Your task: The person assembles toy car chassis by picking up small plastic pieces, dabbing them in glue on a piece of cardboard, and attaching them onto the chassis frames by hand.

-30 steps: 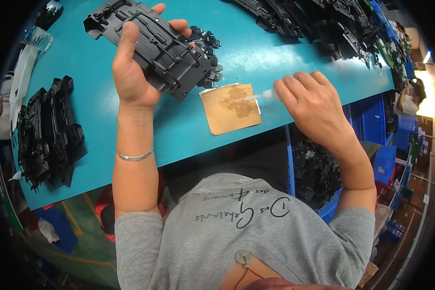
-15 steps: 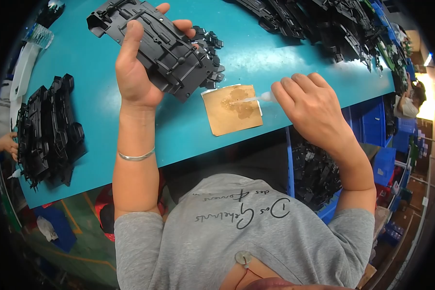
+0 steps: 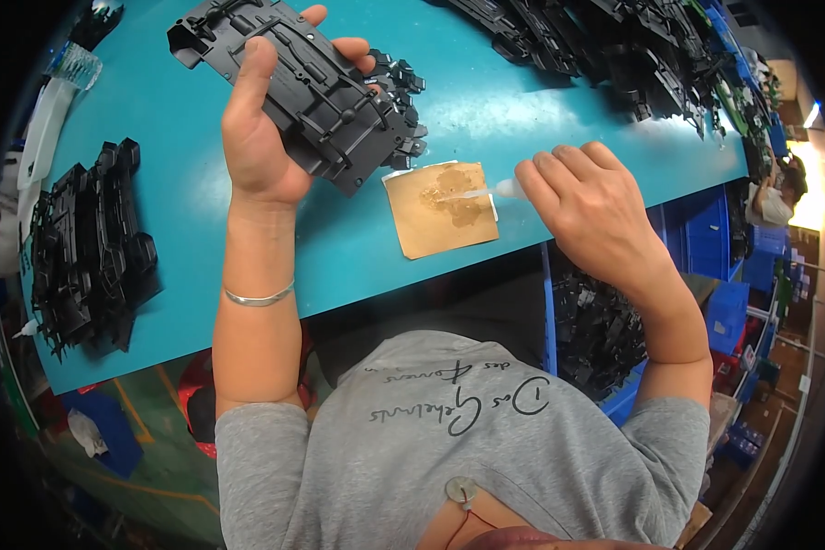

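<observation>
My left hand point(image 3: 264, 137) grips a black plastic toy vehicle chassis point(image 3: 307, 96) tilted above the table, its thumb laid across the moulded axles and shaft. The fingers wrap behind the far edge. Closed in a fist, my right hand point(image 3: 582, 202) holds a small glue bottle with a thin translucent nozzle point(image 3: 472, 193); most of the bottle is hidden in my palm. The nozzle points left over a brown square of paper point(image 3: 422, 234), which has a dark wet stain. I cannot tell whether the tip touches the paper.
Small black parts point(image 3: 408, 92) lie beside the chassis on the teal table point(image 3: 357, 238). Stacked black chassis point(image 3: 92, 247) stand at the left, and more black parts point(image 3: 605, 46) are heaped at the far right. Blue bins point(image 3: 706, 229) sit beyond the table's right edge.
My left hand and the chassis have shifted very slightly right. Another person's hand beside the left stack has gone from view. My right hand has hardly moved.
</observation>
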A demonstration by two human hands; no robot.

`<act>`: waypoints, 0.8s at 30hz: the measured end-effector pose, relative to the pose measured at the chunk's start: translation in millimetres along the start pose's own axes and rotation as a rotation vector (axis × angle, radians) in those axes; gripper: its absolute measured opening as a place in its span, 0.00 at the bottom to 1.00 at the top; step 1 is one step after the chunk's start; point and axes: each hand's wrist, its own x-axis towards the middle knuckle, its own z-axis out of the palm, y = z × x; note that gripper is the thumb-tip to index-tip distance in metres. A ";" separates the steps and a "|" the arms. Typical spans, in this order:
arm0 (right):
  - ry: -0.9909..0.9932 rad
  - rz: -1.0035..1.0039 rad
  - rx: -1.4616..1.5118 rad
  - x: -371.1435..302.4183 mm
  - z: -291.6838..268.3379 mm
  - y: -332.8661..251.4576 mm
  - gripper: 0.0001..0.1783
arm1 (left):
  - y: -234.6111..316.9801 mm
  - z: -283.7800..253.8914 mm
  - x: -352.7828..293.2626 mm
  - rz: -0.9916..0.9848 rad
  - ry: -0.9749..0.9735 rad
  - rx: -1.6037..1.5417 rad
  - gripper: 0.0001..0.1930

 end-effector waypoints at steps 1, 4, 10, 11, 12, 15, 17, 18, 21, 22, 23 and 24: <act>0.001 0.003 0.003 -0.1 0.3 0.2 0.06 | -0.2 0.2 0.1 0.001 0.000 0.000 0.34; -0.008 0.014 0.016 -0.9 0.8 0.9 0.06 | -1.1 0.6 0.2 0.004 0.005 0.014 0.34; -0.039 0.046 0.080 -3.7 5.1 5.0 0.07 | 0.2 2.0 0.6 0.017 0.012 0.026 0.35; -0.055 0.064 0.111 -4.6 6.0 5.9 0.08 | 0.1 2.6 0.9 0.018 0.017 0.024 0.35; -0.053 0.060 0.113 -5.4 6.9 7.4 0.08 | 0.3 3.3 1.2 0.019 0.022 0.022 0.35; -0.086 0.096 0.216 -9.2 9.6 13.1 0.09 | 0.8 6.2 0.5 0.041 0.076 0.104 0.35; -0.064 0.175 0.387 -9.2 13.5 18.0 0.12 | 3.4 5.2 -0.5 0.054 0.081 0.085 0.35; -0.055 0.165 0.386 -8.6 16.4 21.9 0.12 | 5.2 4.0 -1.3 0.061 0.084 0.061 0.35; -0.078 0.314 0.721 -5.4 37.1 37.1 0.15 | 6.9 6.9 -1.5 0.097 0.097 -0.064 0.31; -0.066 0.313 0.711 0.1 47.4 43.0 0.15 | 6.7 7.7 -0.6 0.094 0.101 -0.064 0.31; -0.033 0.387 0.865 8.4 56.8 48.0 0.16 | 7.2 7.9 -0.6 0.095 0.104 -0.079 0.31; 0.001 0.459 1.020 18.2 67.2 53.2 0.17 | 7.5 7.9 -0.5 0.095 0.107 -0.095 0.31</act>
